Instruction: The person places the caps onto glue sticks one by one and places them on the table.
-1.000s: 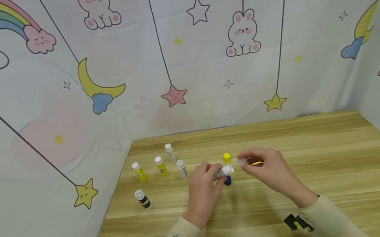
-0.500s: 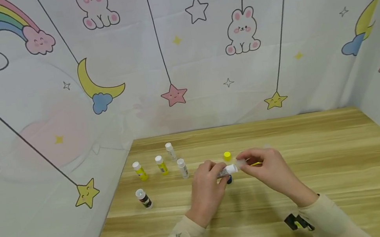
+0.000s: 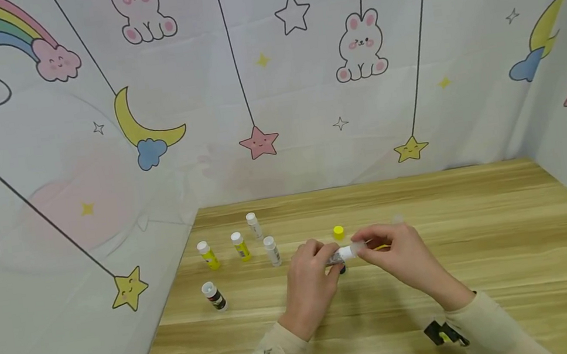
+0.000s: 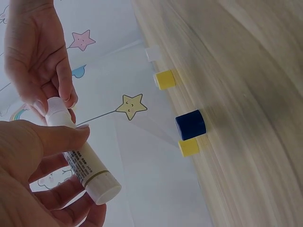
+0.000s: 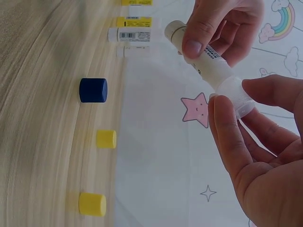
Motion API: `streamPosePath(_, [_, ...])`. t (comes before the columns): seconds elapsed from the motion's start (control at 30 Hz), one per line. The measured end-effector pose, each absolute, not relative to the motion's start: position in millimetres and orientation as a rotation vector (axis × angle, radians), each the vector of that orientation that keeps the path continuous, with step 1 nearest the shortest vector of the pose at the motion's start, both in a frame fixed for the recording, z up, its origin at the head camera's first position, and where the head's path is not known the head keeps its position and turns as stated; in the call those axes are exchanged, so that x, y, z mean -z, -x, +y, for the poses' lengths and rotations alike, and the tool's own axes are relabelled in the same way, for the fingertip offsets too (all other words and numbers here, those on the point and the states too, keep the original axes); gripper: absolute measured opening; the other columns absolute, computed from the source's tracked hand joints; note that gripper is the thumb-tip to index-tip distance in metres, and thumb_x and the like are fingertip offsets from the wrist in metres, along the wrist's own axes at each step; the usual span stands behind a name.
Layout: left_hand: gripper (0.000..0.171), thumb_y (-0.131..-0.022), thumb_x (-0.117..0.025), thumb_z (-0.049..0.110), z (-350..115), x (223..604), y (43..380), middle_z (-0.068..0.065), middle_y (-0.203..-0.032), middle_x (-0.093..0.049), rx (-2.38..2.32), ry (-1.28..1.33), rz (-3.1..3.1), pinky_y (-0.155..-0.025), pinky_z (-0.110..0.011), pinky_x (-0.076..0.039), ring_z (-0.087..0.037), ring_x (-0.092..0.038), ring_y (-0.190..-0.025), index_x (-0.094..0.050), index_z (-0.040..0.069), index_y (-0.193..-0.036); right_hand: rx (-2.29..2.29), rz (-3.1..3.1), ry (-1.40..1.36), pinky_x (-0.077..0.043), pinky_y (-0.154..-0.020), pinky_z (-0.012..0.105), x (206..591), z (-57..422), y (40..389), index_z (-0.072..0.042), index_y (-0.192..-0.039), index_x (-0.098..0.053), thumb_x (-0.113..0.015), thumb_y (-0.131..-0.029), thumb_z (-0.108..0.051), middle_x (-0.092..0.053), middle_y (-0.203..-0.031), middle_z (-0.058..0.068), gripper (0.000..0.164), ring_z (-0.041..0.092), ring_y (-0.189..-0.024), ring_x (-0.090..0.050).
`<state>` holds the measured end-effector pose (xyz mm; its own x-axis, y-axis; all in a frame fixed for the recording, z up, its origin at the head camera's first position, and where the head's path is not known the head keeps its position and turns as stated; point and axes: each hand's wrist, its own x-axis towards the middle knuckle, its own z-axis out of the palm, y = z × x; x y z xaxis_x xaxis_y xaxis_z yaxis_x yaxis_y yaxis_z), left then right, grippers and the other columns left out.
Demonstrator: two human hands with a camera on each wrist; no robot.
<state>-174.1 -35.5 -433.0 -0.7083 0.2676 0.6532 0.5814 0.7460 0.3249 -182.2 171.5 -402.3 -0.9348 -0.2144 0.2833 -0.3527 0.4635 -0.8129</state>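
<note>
In the head view my left hand (image 3: 309,286) grips a white glue stick (image 4: 90,165) tilted over the table, thumb along its printed label. My right hand (image 3: 401,254) pinches a translucent ribbed cap (image 5: 238,97) between thumb and fingers. The cap is over the end of the glue stick, in line with it. Below the hands a dark blue cap (image 5: 93,90) stands on the table, mostly covered by the left hand in the head view. A yellow cap (image 3: 339,233) stands behind it. Another yellow cap (image 5: 92,204) is partly hidden by my right hand in the head view.
Uncapped glue sticks stand upright on the left of the wooden table (image 3: 483,247): yellow-labelled ones (image 3: 209,256), white ones (image 3: 272,251) and a black-labelled one (image 3: 214,296). A translucent cap (image 3: 398,219) lies behind my right hand. Printed white cloth (image 3: 314,167) encloses the table's back and sides.
My left hand has moved slightly right, bringing the glue stick's end to the translucent cap. The gap between them has closed, while my right hand has stayed almost in place.
</note>
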Motion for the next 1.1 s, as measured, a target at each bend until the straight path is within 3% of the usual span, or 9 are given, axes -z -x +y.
streamPosePath(0.7, [0.033,-0.074,-0.092,0.016,-35.6,433.5,171.7,0.004,-0.091,-0.06,0.679,0.64,-2.355,-0.067,-0.026,-0.048,-0.012,-0.055,-0.079,-0.074,0.017,-0.101,-1.47,-2.58,-0.517,-0.058,-0.073,0.028,403.9,170.4,180.2,-0.016,-0.109,-0.077,-0.079,-0.089,-0.018,-0.074,-0.101,-0.005,0.02,0.011,-0.086,-0.069])
streamPosePath(1.1, [0.031,-0.074,-0.092,0.016,-35.3,432.7,169.5,0.003,-0.091,-0.06,0.661,0.648,-2.351,-0.067,-0.027,-0.047,-0.013,-0.056,-0.078,-0.075,0.015,-0.099,-1.506,-2.584,-0.516,-0.058,-0.073,0.028,404.7,169.4,178.2,-0.021,-0.108,-0.076,-0.079,-0.09,-0.018,-0.073,-0.1,-0.005,0.018,0.012,-0.086,-0.069])
